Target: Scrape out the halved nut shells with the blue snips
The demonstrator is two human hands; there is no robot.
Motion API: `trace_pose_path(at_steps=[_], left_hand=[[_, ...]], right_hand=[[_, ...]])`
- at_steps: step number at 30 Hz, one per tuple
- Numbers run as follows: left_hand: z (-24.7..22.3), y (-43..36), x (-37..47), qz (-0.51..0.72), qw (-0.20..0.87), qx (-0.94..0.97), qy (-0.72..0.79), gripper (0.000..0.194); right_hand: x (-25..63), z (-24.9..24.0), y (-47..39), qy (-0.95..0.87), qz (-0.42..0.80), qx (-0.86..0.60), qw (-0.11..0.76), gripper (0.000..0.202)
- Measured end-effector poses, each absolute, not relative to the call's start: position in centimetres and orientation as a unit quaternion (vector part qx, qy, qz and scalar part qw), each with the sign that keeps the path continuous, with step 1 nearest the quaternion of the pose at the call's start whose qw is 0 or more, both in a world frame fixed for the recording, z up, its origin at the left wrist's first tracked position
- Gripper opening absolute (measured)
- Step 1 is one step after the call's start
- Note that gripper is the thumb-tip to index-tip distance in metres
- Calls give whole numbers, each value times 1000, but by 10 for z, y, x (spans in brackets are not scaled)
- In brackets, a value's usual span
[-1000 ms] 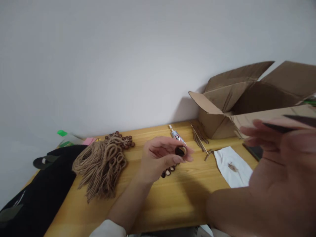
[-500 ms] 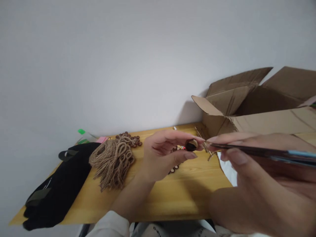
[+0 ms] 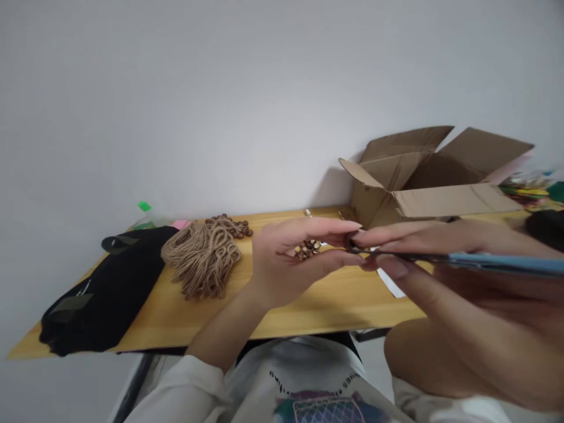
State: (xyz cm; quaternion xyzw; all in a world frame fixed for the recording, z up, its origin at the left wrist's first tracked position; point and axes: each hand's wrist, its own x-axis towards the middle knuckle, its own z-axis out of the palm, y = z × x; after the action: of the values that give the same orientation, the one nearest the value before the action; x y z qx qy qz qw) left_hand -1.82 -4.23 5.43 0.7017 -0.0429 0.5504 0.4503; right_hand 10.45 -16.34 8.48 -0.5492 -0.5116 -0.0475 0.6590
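Observation:
Between the thumb and fingers of my left hand [image 3: 282,258] is a small round dark brown bead [image 3: 351,239], partly covered by fingertips. A pale side of it showed earlier. My right hand [image 3: 458,282] is closed around a slim tool with a blue handle [image 3: 506,262] and a narrow dark tip; its exact kind is unclear. The tip meets the bead at the left fingertips, and the right fingers touch there too. Behind the left hand lie several brown beads with pale faces [image 3: 307,249] on the wooden table [image 3: 291,314].
A bundle of brown twine [image 3: 200,258] lies left of my hands, with brown beads [image 3: 242,228] behind it. Farther left is a black cloth item [image 3: 106,294]. An open cardboard box [image 3: 458,200] stands at the back right. White paper [image 3: 390,283] lies beneath my right hand.
My view has shifted, showing more of my lap and the table's right end. The bead has turned in my left fingers, and my right fingers have closed in against it.

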Motion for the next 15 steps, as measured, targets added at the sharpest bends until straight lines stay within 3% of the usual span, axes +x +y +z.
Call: trace_pose_path(at_steps=[15], left_hand=[[58,-72,-48,600,335,722,-77,49]], right_hand=[[94,100,-197,-620,-21,-553,556,10]])
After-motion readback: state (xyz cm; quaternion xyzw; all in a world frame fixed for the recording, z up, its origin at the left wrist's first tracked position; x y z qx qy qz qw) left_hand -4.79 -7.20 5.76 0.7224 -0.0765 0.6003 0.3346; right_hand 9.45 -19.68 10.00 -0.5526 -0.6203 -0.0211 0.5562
